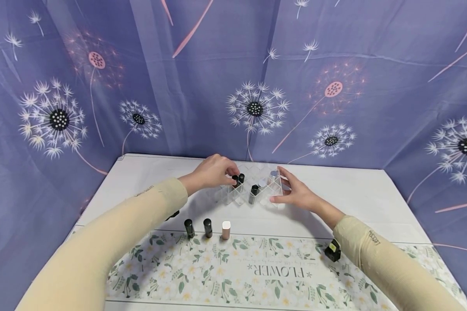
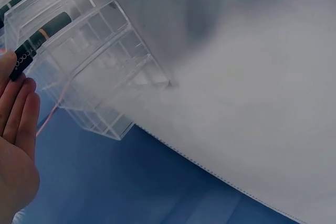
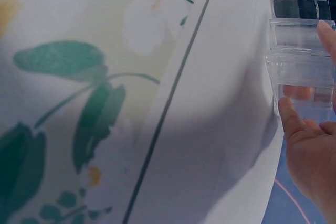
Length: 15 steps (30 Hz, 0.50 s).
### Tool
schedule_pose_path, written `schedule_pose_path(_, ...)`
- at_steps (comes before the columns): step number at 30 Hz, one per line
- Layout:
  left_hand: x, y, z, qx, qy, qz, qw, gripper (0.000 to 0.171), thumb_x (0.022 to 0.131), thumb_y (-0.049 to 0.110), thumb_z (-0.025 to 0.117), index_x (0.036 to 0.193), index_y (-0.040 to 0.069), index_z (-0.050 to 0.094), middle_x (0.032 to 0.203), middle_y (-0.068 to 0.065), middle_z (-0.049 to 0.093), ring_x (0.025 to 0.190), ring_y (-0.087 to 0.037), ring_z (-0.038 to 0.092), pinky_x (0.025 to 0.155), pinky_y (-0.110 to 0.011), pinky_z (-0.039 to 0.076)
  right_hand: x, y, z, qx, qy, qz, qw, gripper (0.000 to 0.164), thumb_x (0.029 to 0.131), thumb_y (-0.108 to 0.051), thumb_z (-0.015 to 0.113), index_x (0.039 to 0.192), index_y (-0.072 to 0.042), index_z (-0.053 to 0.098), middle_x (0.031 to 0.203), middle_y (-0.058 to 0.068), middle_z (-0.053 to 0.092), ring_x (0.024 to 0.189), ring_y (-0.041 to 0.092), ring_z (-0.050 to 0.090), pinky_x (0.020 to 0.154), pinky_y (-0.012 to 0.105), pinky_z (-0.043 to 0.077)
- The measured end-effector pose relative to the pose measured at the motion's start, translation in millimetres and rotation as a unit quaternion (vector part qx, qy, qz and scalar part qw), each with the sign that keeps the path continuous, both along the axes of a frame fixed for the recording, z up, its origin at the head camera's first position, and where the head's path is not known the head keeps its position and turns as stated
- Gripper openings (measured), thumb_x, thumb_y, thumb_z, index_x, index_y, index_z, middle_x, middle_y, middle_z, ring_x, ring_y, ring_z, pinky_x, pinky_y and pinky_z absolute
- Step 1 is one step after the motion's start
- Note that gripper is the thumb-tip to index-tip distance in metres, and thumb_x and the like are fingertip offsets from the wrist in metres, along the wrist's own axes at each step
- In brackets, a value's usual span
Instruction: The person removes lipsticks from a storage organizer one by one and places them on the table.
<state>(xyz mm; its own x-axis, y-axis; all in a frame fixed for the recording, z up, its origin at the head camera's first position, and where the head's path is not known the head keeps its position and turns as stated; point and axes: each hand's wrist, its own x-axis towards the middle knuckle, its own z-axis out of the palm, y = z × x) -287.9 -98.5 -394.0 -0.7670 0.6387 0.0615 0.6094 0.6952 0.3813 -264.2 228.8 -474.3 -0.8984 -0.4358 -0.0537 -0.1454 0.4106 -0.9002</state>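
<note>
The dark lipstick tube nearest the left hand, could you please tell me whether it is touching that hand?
Touching: the left wrist view shows the left hand pinching one end of the dark lipstick tube between thumb and fingers.

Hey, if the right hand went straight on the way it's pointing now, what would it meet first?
The right hand would most likely meet the right end of the clear organizer; its fingers already seem to be against it, though exact contact is hard to judge.
</note>
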Motion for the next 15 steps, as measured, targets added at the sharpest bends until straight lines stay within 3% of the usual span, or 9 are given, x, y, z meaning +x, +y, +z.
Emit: schedule_pose_path(15, 11.9, -6, 38.6, 0.022, 0.002, -0.003, 0.9998, 0.028, 0.093, 0.023, 0.086, 0.118, 0.013, 0.082, 0.11, 0.002, 0.082, 0.102, -0.015, 0.077, 0.092, -0.034, 0.06, 0.2, 0, 0.0, -0.003, 0.004, 0.004, 1.0, 0.113, 0.092, -0.008, 0.085, 0.172, -0.004, 0.005, 0.177, 0.025, 0.009, 0.159, 0.048, 0.023, 0.124, 0.058, 0.033)
